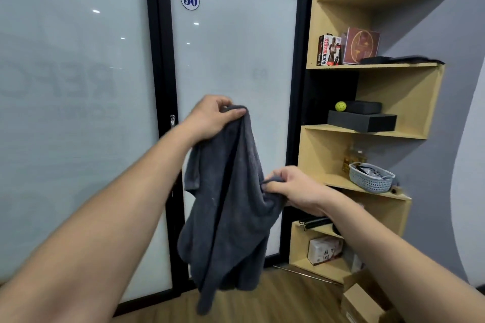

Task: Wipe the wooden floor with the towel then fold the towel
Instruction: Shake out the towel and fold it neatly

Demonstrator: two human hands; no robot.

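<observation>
Standing by the door, left hand (210,119) and right hand (294,190) each pinch the hanging towel (231,204); folding seemingly just beginning, unfinished.

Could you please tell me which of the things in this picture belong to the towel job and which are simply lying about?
Belong to the job:
- grey towel, hanging in the air
- left hand, gripping its top
- right hand, pinching its side edge
- wooden floor

Lying about:
- wooden shelves
- yellow ball
- grey basket
- cardboard box
- glass door
</observation>
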